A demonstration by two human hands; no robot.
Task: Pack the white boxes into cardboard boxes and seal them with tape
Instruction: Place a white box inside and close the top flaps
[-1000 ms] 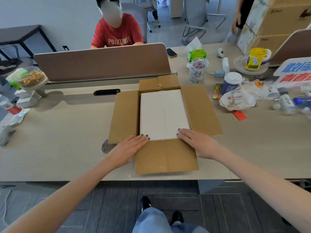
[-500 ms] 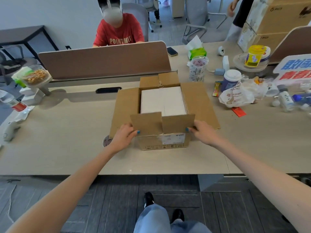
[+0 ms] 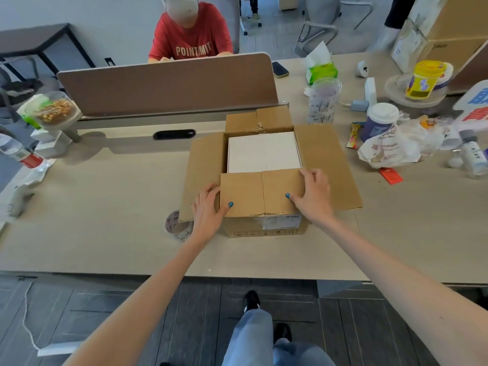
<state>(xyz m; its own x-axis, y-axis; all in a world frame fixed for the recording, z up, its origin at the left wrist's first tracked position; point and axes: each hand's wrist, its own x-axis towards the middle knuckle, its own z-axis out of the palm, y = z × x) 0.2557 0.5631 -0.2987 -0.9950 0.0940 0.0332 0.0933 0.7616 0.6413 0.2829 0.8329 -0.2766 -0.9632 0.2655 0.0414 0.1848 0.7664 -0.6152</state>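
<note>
**Near flap folded over the packed carton**

One cardboard box (image 3: 264,225) sits mid-desk with white boxes (image 3: 264,151) filling it; a seam suggests two, side by side. Its near flap (image 3: 261,192) lies folded over them. The left hand (image 3: 208,207) grips the flap's left edge, thumb on top; the right hand (image 3: 311,196) presses flat, fingers spread, on its right end. Three flaps stay open: left (image 3: 203,170), right (image 3: 327,165), far (image 3: 258,118). One tape roll (image 3: 177,225) lies just beside the box's left corner. The desk (image 3: 105,207) is bare to the left, cluttered to the right.
</note>
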